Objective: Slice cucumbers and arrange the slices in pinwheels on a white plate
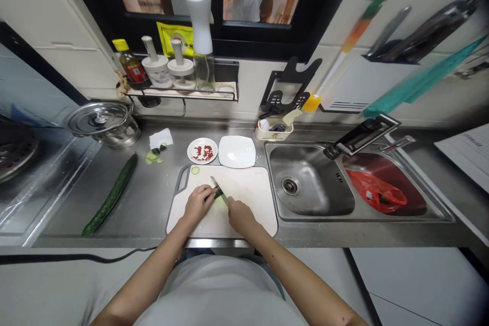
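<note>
A white cutting board (pixel 252 214) lies on the steel counter in front of me. My left hand (pixel 199 202) is closed on a piece of cucumber (pixel 218 193) near the board's middle, its fingertips close to the blade. In my right hand (pixel 240 218) is a kitchen knife (pixel 218 187), the blade slanting up and left across the cucumber piece. Much of the cucumber piece is hidden by my fingers and the knife. One round cucumber slice (pixel 195 170) rests at the board's upper left. A whole cucumber (pixel 110 196) lies on the counter to the left.
Behind the board stand a plate of chopped red pieces (pixel 202 151) and a white plate (pixel 237 152). Cucumber scraps (pixel 154 156) sit by a white paper (pixel 161 138). A lidded pot (pixel 114 125) is at the left; a double sink (pixel 313 183) with a red bag (pixel 376 192) is at the right.
</note>
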A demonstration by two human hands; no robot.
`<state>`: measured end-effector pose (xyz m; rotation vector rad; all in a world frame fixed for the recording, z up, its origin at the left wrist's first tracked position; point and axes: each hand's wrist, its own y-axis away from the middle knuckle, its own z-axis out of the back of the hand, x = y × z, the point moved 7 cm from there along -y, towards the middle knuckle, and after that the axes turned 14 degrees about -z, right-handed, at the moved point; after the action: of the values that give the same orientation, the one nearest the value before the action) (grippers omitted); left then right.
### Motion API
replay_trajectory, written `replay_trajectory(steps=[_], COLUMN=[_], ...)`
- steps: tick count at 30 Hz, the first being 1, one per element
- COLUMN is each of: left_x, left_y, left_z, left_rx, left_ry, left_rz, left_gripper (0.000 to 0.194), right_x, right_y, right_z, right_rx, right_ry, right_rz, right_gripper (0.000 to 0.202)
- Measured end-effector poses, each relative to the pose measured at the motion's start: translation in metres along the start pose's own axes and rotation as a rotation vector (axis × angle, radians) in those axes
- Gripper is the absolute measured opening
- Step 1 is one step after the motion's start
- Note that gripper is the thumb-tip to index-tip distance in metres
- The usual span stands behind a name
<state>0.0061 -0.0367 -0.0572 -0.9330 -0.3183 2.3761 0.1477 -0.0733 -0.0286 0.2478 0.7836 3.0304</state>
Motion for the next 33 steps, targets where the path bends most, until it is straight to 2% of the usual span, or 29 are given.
replay_trajectory(steps=[17,28,33], left_x=[0.003,0.004,0.005], left_y=[0.000,0.000,0.001], left_z=[-0.002,-0.002,-0.003], left_rx=[0.024,0.011,0.009], left_ry=[0.022,0.023,0.028], left_rz=[0.028,0.016,0.017], left_gripper=[0.021,0.020,0.020], right_x=[0.016,0.001,0.002], right_y=[-0.029,0.002,0.002], right_z=[-0.007,-0.006,-0.005], right_rx=[-0.045,0.051,0.058], right_ry=[-0.023,-0.001,0.004], right_rz=[0.041,-0.028,-0.025], right_gripper=[0.030,0.032,0.032])
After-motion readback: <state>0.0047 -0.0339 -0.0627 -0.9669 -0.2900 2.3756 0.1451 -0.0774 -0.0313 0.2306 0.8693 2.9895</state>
